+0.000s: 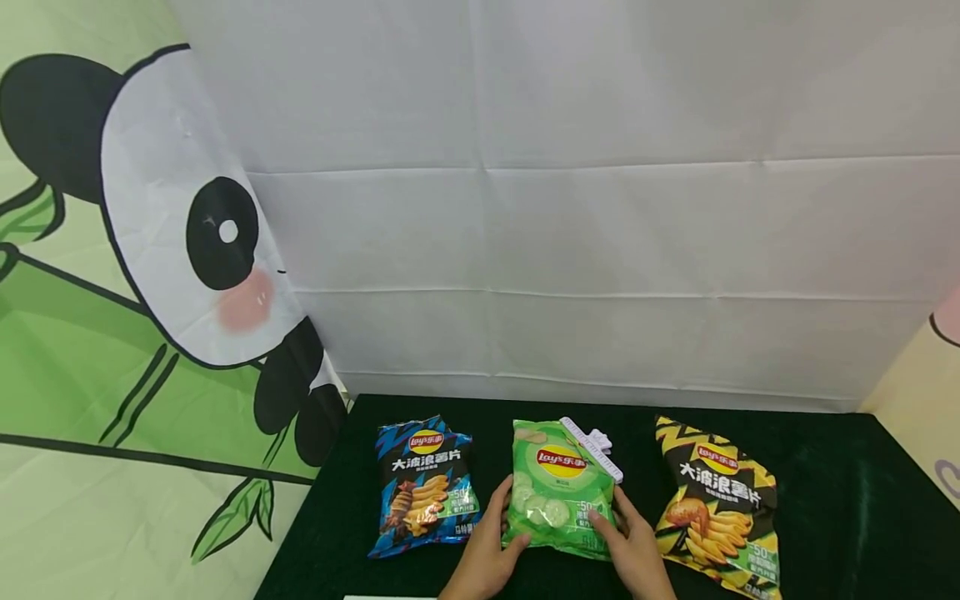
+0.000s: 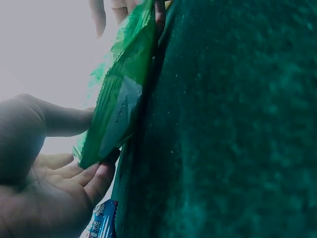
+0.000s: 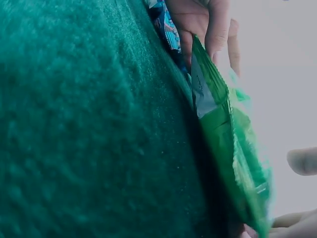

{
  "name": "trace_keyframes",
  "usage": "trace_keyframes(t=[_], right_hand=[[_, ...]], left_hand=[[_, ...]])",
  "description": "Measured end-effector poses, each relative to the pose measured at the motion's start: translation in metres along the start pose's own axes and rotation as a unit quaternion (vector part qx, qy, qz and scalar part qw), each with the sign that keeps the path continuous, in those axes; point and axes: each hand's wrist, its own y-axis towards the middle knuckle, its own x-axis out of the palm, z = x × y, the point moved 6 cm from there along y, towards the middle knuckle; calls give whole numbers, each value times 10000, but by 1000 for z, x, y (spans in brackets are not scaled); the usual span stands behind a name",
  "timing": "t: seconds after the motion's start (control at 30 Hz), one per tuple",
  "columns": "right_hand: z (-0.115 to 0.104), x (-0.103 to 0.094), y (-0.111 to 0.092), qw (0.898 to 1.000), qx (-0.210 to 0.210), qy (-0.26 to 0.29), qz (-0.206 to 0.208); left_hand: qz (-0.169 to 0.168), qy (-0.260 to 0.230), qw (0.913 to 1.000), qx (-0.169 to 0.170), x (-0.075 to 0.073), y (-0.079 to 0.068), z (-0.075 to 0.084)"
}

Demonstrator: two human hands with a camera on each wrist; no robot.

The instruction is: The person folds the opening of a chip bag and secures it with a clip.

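Observation:
In the head view a green bag of potato chips [image 1: 561,487] lies face up between both hands. My left hand [image 1: 483,550] holds its lower left edge, thumb over the front and fingers underneath, as the left wrist view also shows. On the opposite edge my right hand [image 1: 632,546] has its fingers round the side and under the bag. Its thumb [image 3: 303,161] stands a little off the front in the right wrist view. A long white clip [image 1: 592,450] with a flower-shaped end runs slantwise along the bag's upper right corner.
To the left lies a blue and black chip bag [image 1: 426,487]; a yellow and black one [image 1: 716,508] lies tilted at the right. All are on a dark green cloth [image 1: 825,500]. Behind hangs a white curtain [image 1: 600,233], with a panda-printed cloth [image 1: 150,400] at the left.

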Motion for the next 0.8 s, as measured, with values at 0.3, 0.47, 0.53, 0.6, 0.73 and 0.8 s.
trace_keyframes(t=[0.3, 0.47, 0.53, 0.6, 0.73, 0.8], right_hand=[[-5, 1, -8, 9993, -361, -44, -12], [-13, -4, -18, 9980, -615, -24, -120], [-17, -9, -22, 9974, -698, 147, -43], [-20, -15, -27, 9966, -771, 276, 95], [-23, -31, -35, 9952, -852, 260, 418], [-23, -41, -40, 9952, -760, 180, 583]], left_hand=[[86, 264, 9996, 29, 0, -6, 5], [392, 375, 9984, 160, -3, -9, 23], [515, 477, 9972, 249, -3, -10, 33], [570, 542, 9961, 398, -3, -12, 43], [418, 443, 9962, 627, 5, -13, 59], [299, 287, 9973, 614, 13, -11, 63]])
